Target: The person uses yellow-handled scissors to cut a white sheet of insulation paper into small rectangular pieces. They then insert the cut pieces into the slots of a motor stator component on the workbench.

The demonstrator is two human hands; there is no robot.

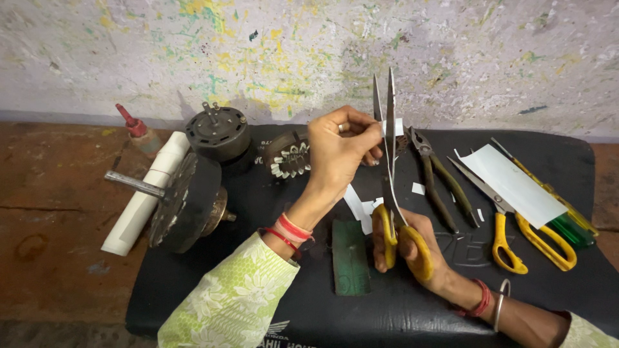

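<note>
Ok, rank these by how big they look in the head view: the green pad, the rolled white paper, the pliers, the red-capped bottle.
1. Rolled white paper, the longest.
2. Pliers and green pad look alike overall: the pliers longer, the pad wider. The pad also lies nearer the camera, so unranked.
3. Red-capped bottle, the smallest.

A pair of yellow-handled scissors point(391, 193) stands nearly upright above a black mat point(271, 212) on the bench, its long steel blades pointing up toward the wall and parted only slightly near the tips. The looped handles sit low, gripped by the right hand point(419, 248). Between the blades, near their upper half, a small strip of white paper point(394, 127) is held flat and level, pinched at its left end by the fingertips of the left hand point(338, 154). The strip shows on both sides of the blades, its right end poking out just past them.
</note>
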